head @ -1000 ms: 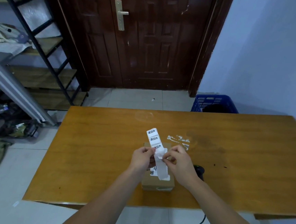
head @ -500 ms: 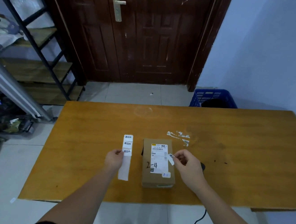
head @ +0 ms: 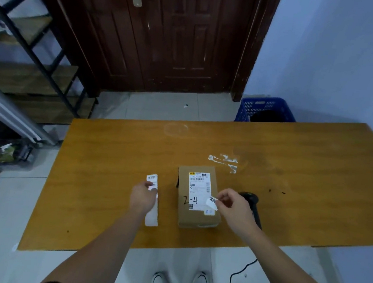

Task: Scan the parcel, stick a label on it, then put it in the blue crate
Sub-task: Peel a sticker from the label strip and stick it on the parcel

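Note:
A small brown cardboard parcel [head: 198,197] lies on the wooden table [head: 111,157], with a white shipping label and "2-4" written on top. My right hand [head: 231,206] pinches a small white sticker label [head: 212,202] just over the parcel's right side. My left hand [head: 142,196] holds a white strip of labels [head: 152,199] down on the table, left of the parcel. The blue crate [head: 265,109] stands on the floor beyond the table's far edge. A black barcode scanner [head: 252,204] lies right of the parcel, partly hidden by my right hand.
Torn white sticker remains [head: 224,162] cling to the table behind the parcel. A dark wooden door [head: 179,38] is straight ahead, and a metal shelf rack [head: 29,57] stands at left. The scanner's cable [head: 233,280] hangs off the near edge.
My hands have parted: the left carried the label strip down to the table left of the parcel, while the right kept one peeled sticker beside the parcel. The view has tilted downward.

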A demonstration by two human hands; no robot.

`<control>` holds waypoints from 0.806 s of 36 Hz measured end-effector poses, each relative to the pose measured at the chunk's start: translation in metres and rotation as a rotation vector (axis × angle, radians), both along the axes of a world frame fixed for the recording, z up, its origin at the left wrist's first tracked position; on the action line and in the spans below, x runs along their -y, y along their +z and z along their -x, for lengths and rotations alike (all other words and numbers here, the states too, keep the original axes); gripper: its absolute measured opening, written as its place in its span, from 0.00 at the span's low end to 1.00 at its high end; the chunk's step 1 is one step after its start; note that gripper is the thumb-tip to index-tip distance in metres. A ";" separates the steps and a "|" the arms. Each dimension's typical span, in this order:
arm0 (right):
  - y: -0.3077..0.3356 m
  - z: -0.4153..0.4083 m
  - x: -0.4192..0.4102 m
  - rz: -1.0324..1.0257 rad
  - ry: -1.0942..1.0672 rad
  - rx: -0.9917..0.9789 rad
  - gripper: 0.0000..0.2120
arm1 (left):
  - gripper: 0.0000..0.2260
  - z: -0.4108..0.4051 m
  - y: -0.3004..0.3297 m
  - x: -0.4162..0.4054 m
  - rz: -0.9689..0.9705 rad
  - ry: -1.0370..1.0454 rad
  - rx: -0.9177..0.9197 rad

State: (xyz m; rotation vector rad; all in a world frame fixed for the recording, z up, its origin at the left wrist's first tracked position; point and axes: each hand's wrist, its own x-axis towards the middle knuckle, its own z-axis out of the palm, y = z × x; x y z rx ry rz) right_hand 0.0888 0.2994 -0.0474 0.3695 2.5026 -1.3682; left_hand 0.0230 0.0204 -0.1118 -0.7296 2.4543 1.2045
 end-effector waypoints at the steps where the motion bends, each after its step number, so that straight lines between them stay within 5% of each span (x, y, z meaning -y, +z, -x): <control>1: 0.001 0.002 0.000 0.001 0.004 0.003 0.06 | 0.13 0.000 0.004 -0.005 -0.001 -0.050 -0.058; 11: 0.007 0.019 0.011 0.102 0.051 0.010 0.06 | 0.06 -0.002 0.037 -0.088 -0.193 -0.619 -0.094; 23: -0.020 0.052 0.010 0.193 -0.139 0.048 0.03 | 0.07 0.005 0.018 -0.109 -0.214 -0.312 -0.187; 29: -0.030 0.080 0.013 0.154 -0.167 0.055 0.04 | 0.10 0.030 0.016 -0.115 -0.110 -0.330 -0.152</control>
